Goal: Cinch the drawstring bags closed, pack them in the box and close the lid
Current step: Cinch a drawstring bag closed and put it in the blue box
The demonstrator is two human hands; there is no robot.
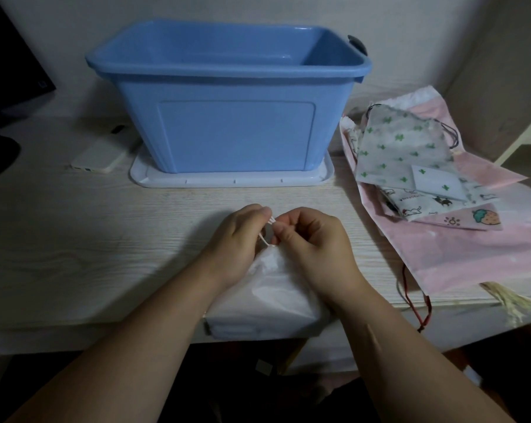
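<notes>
Head view: hands (276,236) pinch white bag's (267,297) far-pointing drawstring (265,236).

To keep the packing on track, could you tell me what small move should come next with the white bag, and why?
Probably draw the cord apart to finish cinching: both hands, left and right, pinch it above the white bag's gathered mouth, and the blue box stands open behind.

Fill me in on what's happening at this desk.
A person is cinching a white drawstring bag at the desk's near edge, the left hand and the right hand both pinching its cord. The blue box stands open on its lid. More bags wait in a pile on the right.
</notes>
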